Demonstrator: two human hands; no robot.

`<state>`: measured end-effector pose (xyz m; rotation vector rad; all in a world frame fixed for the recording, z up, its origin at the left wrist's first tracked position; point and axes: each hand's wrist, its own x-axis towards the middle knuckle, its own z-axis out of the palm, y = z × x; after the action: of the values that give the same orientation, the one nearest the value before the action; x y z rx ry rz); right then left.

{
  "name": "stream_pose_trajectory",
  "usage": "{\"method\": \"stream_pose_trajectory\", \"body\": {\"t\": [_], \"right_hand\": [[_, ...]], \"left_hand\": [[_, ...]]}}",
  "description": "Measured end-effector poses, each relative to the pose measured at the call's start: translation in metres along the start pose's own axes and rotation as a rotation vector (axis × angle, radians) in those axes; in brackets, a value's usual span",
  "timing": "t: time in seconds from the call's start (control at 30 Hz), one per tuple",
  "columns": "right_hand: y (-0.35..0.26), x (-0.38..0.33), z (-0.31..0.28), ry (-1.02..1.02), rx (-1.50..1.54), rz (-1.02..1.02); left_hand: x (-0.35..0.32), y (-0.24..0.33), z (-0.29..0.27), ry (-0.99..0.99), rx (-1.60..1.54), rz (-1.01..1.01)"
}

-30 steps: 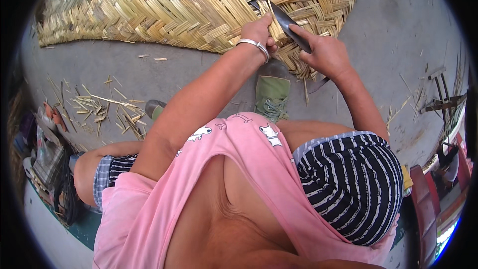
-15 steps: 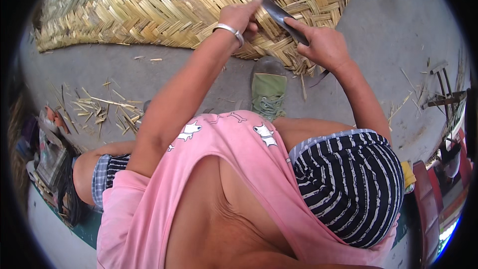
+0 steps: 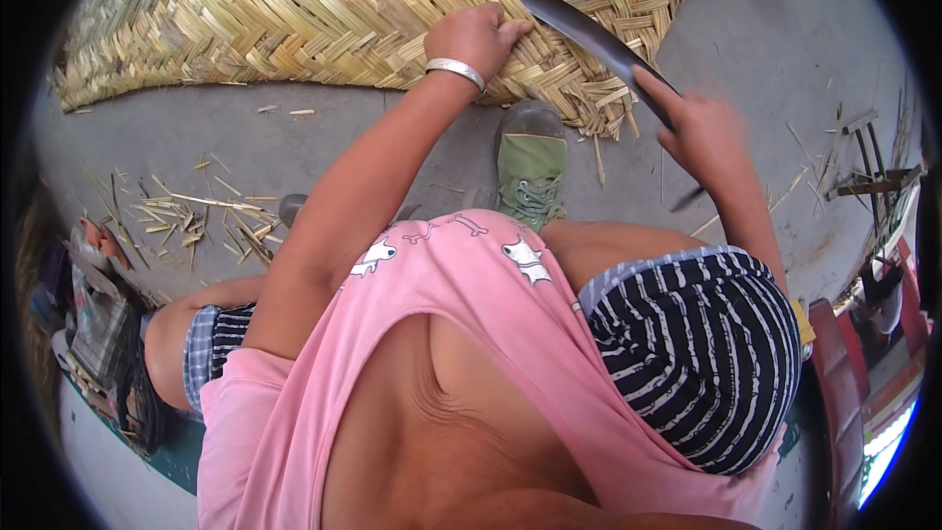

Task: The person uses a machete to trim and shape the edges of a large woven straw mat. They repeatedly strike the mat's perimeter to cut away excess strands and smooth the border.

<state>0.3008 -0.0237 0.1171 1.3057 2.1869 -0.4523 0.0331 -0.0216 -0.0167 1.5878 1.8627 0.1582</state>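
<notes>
A mat woven from flat straw-coloured strips (image 3: 265,29) spreads across the top of the view, its near edge towards me. My left hand (image 3: 475,41), a silver bangle on its wrist, lies on the mat with fingers bent in, pinching a strip. My right hand (image 3: 708,137), slightly blurred, grips a long dark curved knife (image 3: 584,34) at its near part, index finger along the blade. The blade's tip lies over the mat, just beyond my left fingers. Below my right hand the tool's tail end sticks out.
My green shoe (image 3: 530,172) stands beside the mat's near edge. Cut straw scraps (image 3: 186,216) litter the grey floor (image 3: 765,49) at left. Bags and bundled items (image 3: 98,285) sit at far left; a wooden tool or frame (image 3: 873,177) and a red chair (image 3: 839,383) are at right.
My right hand has drawn the knife back to the right and slightly down, showing more of its blade. My left hand has moved slightly down, its fingertips now just short of the blade.
</notes>
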Motion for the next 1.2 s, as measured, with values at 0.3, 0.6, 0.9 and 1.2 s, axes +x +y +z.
{"method": "stream_pose_trajectory", "body": {"t": [0.3,0.6,0.9,1.2], "right_hand": [[-0.008,-0.045,-0.002,0.286,0.104,-0.125],[-0.04,0.025,0.065,0.129,0.101,-0.091],[-0.077,0.075,0.009,0.274,0.105,-0.264],[-0.146,0.152,-0.044,0.281,-0.023,-0.451]], "left_hand": [[-0.007,-0.03,-0.006,0.029,-0.335,0.158],[-0.041,-0.035,-0.007,-0.075,0.122,0.211],[-0.044,-0.037,0.002,0.001,0.042,0.243],[-0.039,-0.036,-0.005,-0.208,0.042,0.108]]}}
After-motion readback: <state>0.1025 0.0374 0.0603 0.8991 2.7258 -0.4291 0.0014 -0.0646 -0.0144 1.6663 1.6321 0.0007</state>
